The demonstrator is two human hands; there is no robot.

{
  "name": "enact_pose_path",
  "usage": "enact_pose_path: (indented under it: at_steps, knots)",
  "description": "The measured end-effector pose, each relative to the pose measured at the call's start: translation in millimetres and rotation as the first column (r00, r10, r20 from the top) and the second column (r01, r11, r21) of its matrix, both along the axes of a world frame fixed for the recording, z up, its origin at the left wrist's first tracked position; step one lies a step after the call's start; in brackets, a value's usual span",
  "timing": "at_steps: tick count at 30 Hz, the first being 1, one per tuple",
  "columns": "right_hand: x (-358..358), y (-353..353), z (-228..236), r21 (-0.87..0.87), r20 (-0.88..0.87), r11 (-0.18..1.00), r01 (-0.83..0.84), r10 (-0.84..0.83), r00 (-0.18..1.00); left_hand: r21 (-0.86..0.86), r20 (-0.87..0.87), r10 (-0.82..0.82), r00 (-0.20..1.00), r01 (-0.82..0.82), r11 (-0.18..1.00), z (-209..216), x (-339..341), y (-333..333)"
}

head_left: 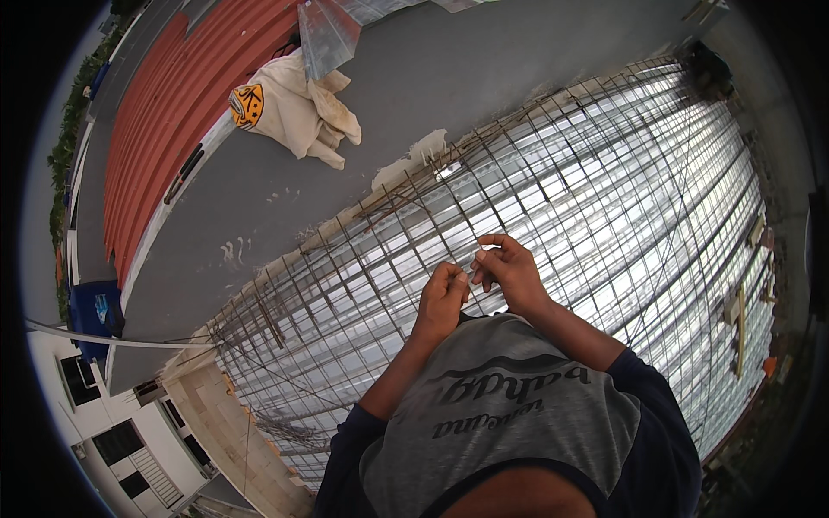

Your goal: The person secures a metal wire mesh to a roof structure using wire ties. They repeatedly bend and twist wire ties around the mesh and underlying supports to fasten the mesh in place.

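My two hands are close together in front of my chest, above a grid of thin steel reinforcing bars (371, 276). The fingers of my left hand (442, 298) are curled in, with thumb and fingertips pressed together. My right hand (511, 274) is also closed, its thumb and index finger bent toward the left fingertips. Whatever they pinch, if anything, is too small to make out. Below the bars lies shiny corrugated metal decking (596, 250).
A grey wall (406, 69) runs along the far side, with a pair of cream work gloves (289, 112) on it. Beyond are a red corrugated roof (173, 129), a blue tank-like object (93, 319) and a white building (95, 414). A bent clear sheet (328, 39) sticks out above the gloves.
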State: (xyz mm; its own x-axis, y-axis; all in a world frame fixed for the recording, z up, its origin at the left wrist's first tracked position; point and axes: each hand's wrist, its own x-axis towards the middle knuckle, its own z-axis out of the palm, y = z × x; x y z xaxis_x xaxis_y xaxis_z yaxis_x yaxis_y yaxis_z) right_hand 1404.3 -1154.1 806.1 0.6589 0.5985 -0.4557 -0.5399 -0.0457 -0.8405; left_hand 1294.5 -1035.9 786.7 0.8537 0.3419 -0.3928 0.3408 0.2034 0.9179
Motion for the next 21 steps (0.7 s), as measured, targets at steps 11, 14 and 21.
enact_pose_path:
  at_steps: [11,14,21]
  knots:
    - [-2,-6,-9,-0.208,0.178,0.946,-0.249,0.287,0.941,-0.138,-0.046,0.003,0.999,-0.01,0.99,7,2,2]
    - [0,-7,-4,-0.193,0.218,0.944,-0.267,0.307,0.927,-0.158,-0.074,-0.01,0.997,-0.001,0.987,8,4,2]
    - [9,17,25,0.171,0.135,0.797,-0.579,0.563,0.815,0.038,0.033,0.027,0.999,-0.028,0.999,41,20,34]
